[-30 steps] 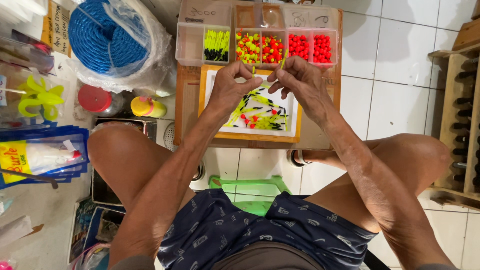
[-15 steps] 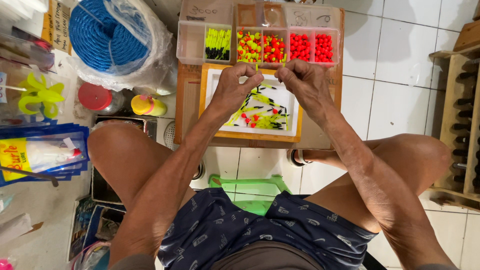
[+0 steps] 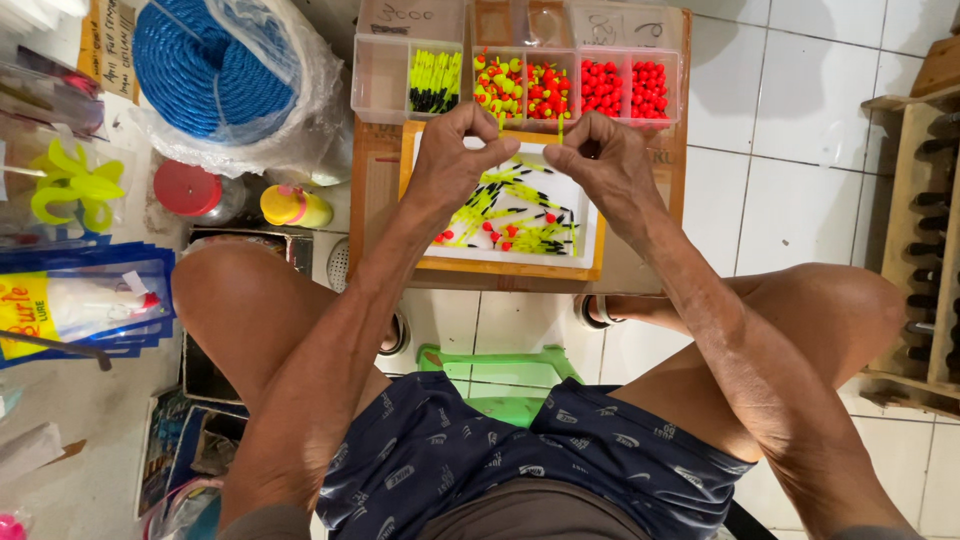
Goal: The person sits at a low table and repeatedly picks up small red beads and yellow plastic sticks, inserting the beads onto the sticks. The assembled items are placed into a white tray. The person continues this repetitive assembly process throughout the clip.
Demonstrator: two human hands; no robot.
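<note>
Up near the top centre of the frame, the left hand and the right hand are raised close together, each with fingers curled and thumb pinched to forefinger; whatever sits between the fingertips is too small to make out. Directly beneath them lies the white shallow tray with an orange rim, scattered with small yellow-and-black stick floats and a few red beads. Above it, the clear plastic compartment box holds sorted yellow and red pieces. Such floats are likely very light, smooth and easily bent, best pinched gently at the middle of the stem. A blue rope coil sits upper left.
</note>
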